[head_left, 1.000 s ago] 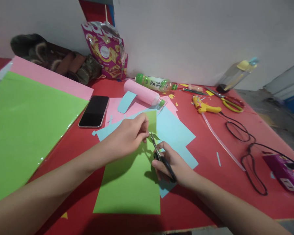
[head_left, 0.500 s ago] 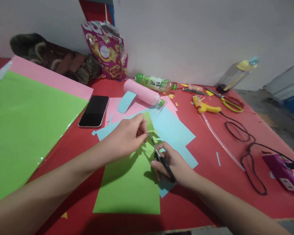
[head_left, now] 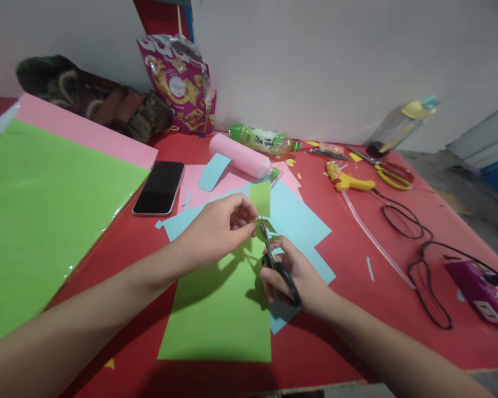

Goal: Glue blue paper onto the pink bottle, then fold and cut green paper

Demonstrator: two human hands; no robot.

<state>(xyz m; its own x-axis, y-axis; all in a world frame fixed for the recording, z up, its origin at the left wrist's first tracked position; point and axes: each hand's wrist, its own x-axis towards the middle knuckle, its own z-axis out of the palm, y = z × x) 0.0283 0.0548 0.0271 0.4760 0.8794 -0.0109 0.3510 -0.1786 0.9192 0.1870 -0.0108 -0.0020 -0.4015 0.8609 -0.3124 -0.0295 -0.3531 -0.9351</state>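
My left hand (head_left: 228, 226) pinches a small piece of green paper (head_left: 260, 199) at its lower edge. My right hand (head_left: 292, 273) is closed round the black handles of a pair of scissors (head_left: 280, 271), whose blades point up at that piece, close to my left fingertips. Whether the blades are cutting at this instant I cannot tell. Below both hands lies a larger green sheet (head_left: 224, 320), and light-blue paper (head_left: 302, 221) is spread beneath and to the right. Behind them a bottle wrapped in pink paper (head_left: 240, 156) lies on its side, a light-blue strip (head_left: 214, 172) against it.
Left are a phone (head_left: 160, 188) and a stack of green and pink sheets (head_left: 62, 210). A snack bag (head_left: 178, 83) and a green-labelled bottle (head_left: 261, 138) sit by the wall. Right are a yellow glue gun (head_left: 348, 179), larger scissors (head_left: 392, 176), looped cable and a purple power strip (head_left: 481, 293).
Both hands have shifted slightly to the right. The small green piece has turned and now stands more upright, and the scissors have moved along with it.
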